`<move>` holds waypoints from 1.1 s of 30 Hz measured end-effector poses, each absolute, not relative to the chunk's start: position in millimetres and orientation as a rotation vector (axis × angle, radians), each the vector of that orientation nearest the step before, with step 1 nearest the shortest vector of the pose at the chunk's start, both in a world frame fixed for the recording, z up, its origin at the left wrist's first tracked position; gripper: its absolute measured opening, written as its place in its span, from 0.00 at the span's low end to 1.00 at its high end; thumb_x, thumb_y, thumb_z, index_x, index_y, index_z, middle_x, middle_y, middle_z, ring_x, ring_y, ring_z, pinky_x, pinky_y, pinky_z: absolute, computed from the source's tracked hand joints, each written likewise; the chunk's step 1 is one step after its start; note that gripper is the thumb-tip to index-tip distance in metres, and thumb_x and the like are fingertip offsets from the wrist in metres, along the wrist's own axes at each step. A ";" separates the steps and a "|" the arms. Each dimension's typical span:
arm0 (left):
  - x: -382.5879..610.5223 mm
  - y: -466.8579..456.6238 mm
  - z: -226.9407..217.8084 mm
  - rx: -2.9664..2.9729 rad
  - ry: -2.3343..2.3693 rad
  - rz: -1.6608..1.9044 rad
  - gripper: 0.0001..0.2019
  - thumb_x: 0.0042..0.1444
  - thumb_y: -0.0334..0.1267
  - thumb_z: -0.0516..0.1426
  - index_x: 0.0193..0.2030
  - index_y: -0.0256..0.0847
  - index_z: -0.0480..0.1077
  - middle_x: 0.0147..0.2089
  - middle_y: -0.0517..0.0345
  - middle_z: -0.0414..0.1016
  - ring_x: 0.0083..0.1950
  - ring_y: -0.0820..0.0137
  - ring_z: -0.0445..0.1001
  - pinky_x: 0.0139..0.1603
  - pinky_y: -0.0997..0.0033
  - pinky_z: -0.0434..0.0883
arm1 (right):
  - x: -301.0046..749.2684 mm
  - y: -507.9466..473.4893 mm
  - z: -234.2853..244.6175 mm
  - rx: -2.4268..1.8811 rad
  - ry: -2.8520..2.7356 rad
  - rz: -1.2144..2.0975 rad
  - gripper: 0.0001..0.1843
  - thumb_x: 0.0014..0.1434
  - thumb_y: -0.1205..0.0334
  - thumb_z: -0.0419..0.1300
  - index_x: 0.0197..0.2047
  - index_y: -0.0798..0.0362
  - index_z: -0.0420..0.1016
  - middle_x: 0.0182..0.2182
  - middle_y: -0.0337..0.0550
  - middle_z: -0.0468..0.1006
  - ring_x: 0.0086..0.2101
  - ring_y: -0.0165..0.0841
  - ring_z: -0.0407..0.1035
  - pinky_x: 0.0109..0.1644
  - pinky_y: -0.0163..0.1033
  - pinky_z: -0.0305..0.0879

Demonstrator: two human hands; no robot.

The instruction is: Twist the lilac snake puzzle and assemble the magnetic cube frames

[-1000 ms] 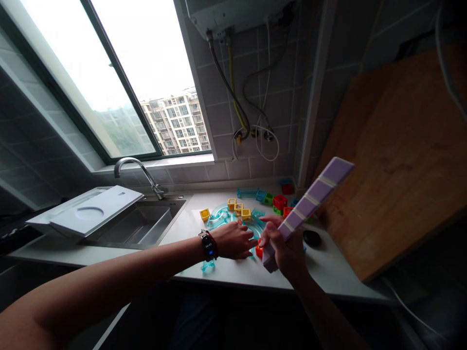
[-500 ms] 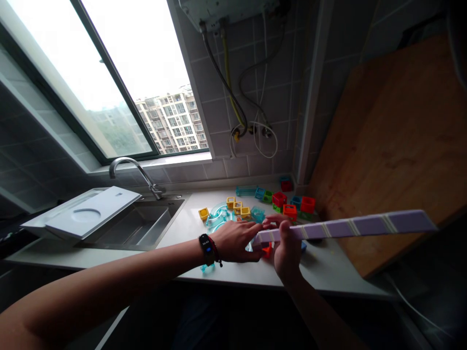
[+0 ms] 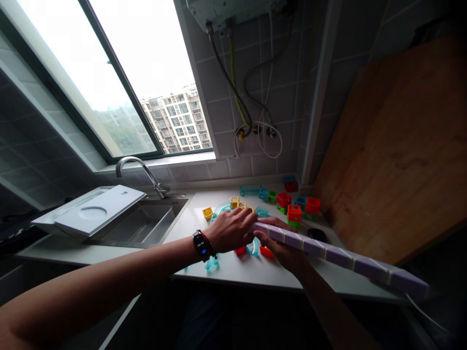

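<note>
Right hand (image 3: 286, 250) grips the purple strip (image 3: 339, 256) from below near one end, fingers (image 3: 272, 223) curled over its top. The strip hangs low over the desk (image 3: 233, 270), sloping down to the person's right. Left hand (image 3: 229, 229) is palm down with fingertips on that same end; pinching or only touching, cannot tell. Judged step: lining that end up with the clear blue curves (image 3: 254, 248). Next move calls for a level strip and a steady end. In the way: red bits (image 3: 241, 251) beneath, black lump (image 3: 316, 235) under the strip, blocks (image 3: 294, 213) behind. Sink (image 3: 146, 223) left, board (image 3: 394, 146) right
</note>
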State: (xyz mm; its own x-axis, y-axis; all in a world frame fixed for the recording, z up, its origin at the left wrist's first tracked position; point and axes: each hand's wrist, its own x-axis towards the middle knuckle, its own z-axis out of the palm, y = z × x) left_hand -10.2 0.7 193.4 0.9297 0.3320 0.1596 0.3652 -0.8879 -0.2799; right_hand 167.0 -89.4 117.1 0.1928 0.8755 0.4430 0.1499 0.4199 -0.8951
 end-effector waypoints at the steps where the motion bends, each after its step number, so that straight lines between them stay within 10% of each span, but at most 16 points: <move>1: -10.5 0.0 193.7 -2.775 -0.517 -0.154 0.17 0.72 0.50 0.50 0.56 0.39 0.65 0.54 0.47 0.75 0.48 0.58 0.76 0.35 0.61 0.75 | 167.6 -89.5 116.4 -1.043 -1.301 0.666 0.16 0.60 0.52 0.71 0.50 0.46 0.81 0.44 0.46 0.84 0.38 0.41 0.81 0.40 0.43 0.79; 11: -11.0 8.1 200.3 -2.866 -0.427 -0.381 0.21 0.69 0.48 0.55 0.64 0.41 0.64 0.69 0.41 0.66 0.63 0.53 0.71 0.54 0.53 0.78 | 171.3 -90.0 118.4 -0.924 -1.317 0.601 0.15 0.60 0.55 0.72 0.50 0.43 0.84 0.41 0.42 0.83 0.40 0.37 0.77 0.45 0.42 0.77; 18: -19.3 4.6 216.5 -2.684 -0.171 -0.284 0.28 0.67 0.48 0.60 0.70 0.41 0.62 0.79 0.41 0.53 0.79 0.46 0.49 0.76 0.37 0.53 | 178.3 -92.6 129.0 -0.776 -1.493 0.792 0.13 0.61 0.56 0.72 0.49 0.43 0.87 0.44 0.46 0.78 0.45 0.39 0.74 0.52 0.46 0.75; 24: -20.4 -3.2 216.5 -2.593 -0.062 -0.174 0.08 0.72 0.34 0.52 0.49 0.42 0.73 0.52 0.49 0.79 0.54 0.60 0.75 0.54 0.56 0.71 | 183.3 -100.2 132.6 -0.787 -1.630 0.910 0.23 0.51 0.50 0.77 0.49 0.46 0.86 0.40 0.44 0.79 0.39 0.38 0.75 0.45 0.44 0.75; 33: -20.7 5.0 210.6 -2.524 -0.254 -0.232 0.08 0.73 0.39 0.52 0.43 0.43 0.70 0.44 0.54 0.75 0.42 0.64 0.71 0.36 0.62 0.65 | 145.8 -92.7 113.1 -0.919 -0.893 1.074 0.22 0.57 0.44 0.72 0.44 0.53 0.79 0.25 0.39 0.77 0.27 0.35 0.72 0.32 0.41 0.75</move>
State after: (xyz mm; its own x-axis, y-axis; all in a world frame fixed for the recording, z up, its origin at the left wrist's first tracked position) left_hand -20.7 5.0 210.6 0.9667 0.1295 0.2207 0.2314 -0.8105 -0.5380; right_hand 145.8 -92.7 113.1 0.2317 0.9623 0.1424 -0.3163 0.2129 -0.9245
